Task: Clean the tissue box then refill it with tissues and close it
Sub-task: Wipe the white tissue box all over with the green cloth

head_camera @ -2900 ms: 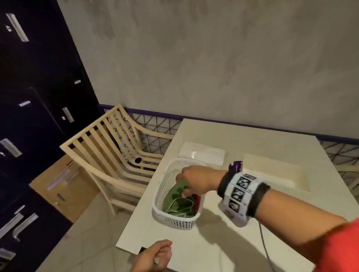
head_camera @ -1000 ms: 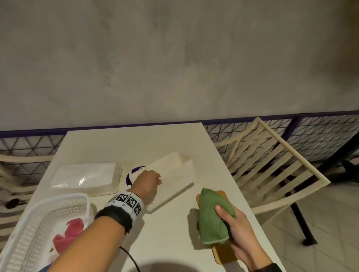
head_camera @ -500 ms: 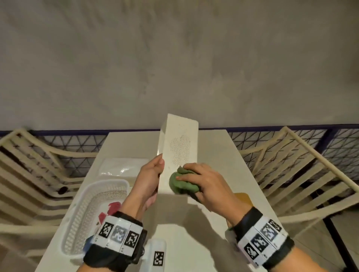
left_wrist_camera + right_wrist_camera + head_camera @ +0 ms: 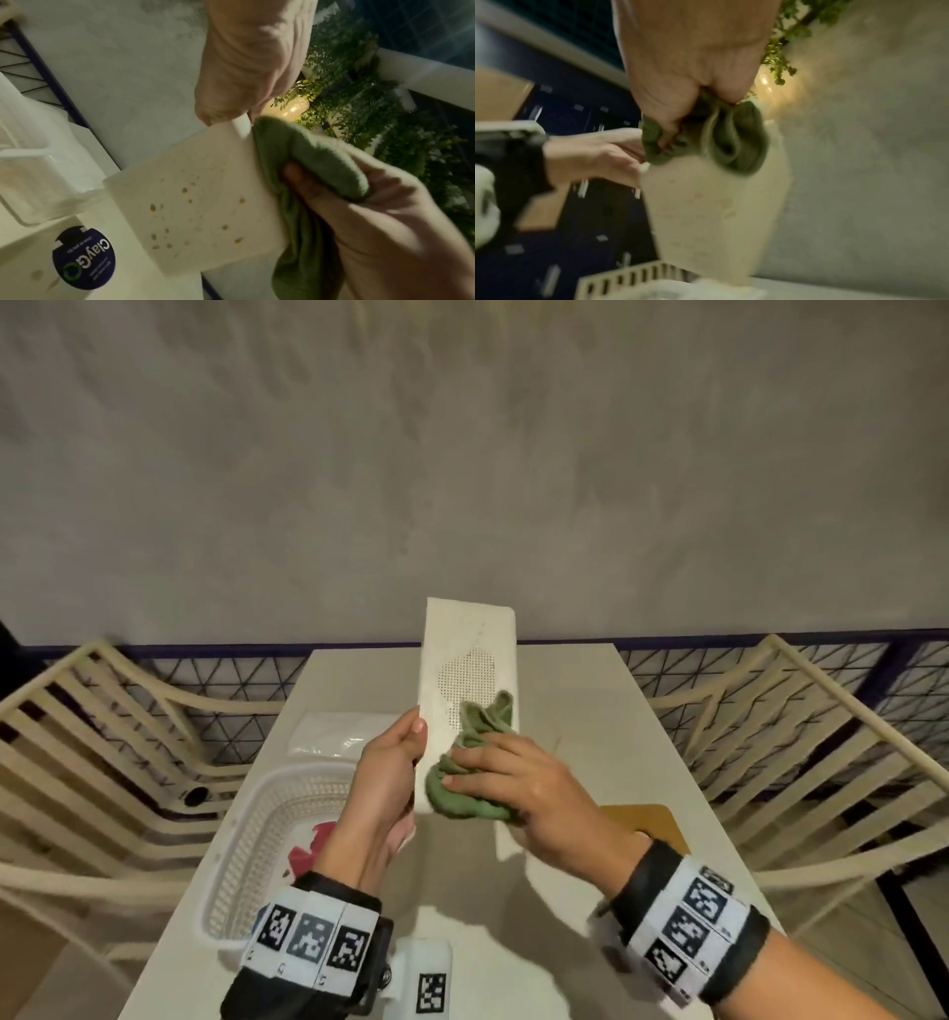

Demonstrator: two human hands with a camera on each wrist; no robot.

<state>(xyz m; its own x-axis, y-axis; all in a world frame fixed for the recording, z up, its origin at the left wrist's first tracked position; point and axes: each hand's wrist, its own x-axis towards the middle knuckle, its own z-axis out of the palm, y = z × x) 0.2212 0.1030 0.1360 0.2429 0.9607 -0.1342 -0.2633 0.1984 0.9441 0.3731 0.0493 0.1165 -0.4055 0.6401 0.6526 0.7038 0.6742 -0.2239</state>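
The white tissue box [image 4: 470, 660] stands on end above the table, its perforated underside facing me. My left hand [image 4: 393, 762] grips its left edge, thumb on the near face. My right hand [image 4: 506, 785] holds a bunched green cloth [image 4: 472, 773] against the box's lower right part. In the left wrist view the box's end face [image 4: 195, 199] carries yellowish spots, with the green cloth [image 4: 316, 162] at its right edge. In the blurred right wrist view the cloth [image 4: 721, 142] sits bunched in my fingers on the box [image 4: 713, 213]. A clear pack of tissues [image 4: 341, 734] lies on the table behind the basket.
A white plastic basket [image 4: 257, 845] with a red cloth [image 4: 310, 847] inside sits at the table's left. A tan wooden lid [image 4: 647, 819] lies at the right behind my right wrist. A round dark-blue labelled item [image 4: 83, 257] lies on the table. Cream slatted chairs [image 4: 801, 752] flank the table.
My right hand took the green cloth from the basket and my left lifted the box upright. In the last half second the cloth's loose end has spread higher up the box's face.
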